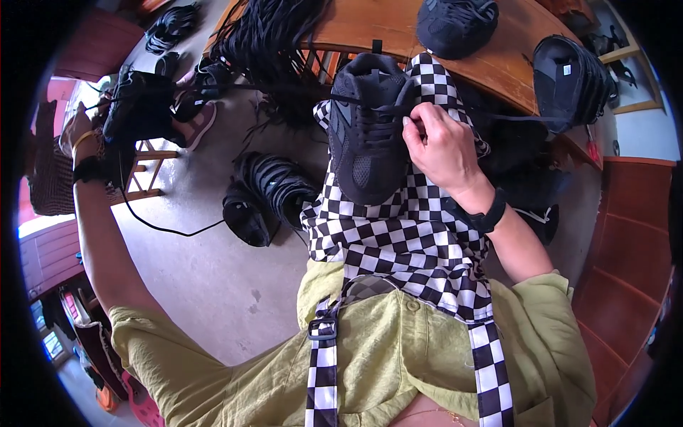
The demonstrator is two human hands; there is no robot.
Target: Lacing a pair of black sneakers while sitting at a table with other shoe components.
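Observation:
A black sneaker [364, 135] lies on my lap over a black-and-white checkered apron [398, 245], its toe toward me. Its laces are threaded in rows over the tongue. My right hand [442, 146] is closed in a pinch at the sneaker's right side, on a black shoelace [509, 117] that also trails off to the right. Far out to the left, my left hand [80, 132] is raised with its fingers closed on the other stretch of black shoelace, which runs taut from the sneaker's upper eyelets. Part of that hand is small and blurred.
A bundle of black laces [267, 43] hangs over the wooden table [370, 25]. Another black shoe [457, 25] stands on it. Stacked black shoe parts [267, 192] rest on the floor, with more [569, 82] at the right. A person's pink shoe [200, 127] shows beside a wooden stool [146, 171].

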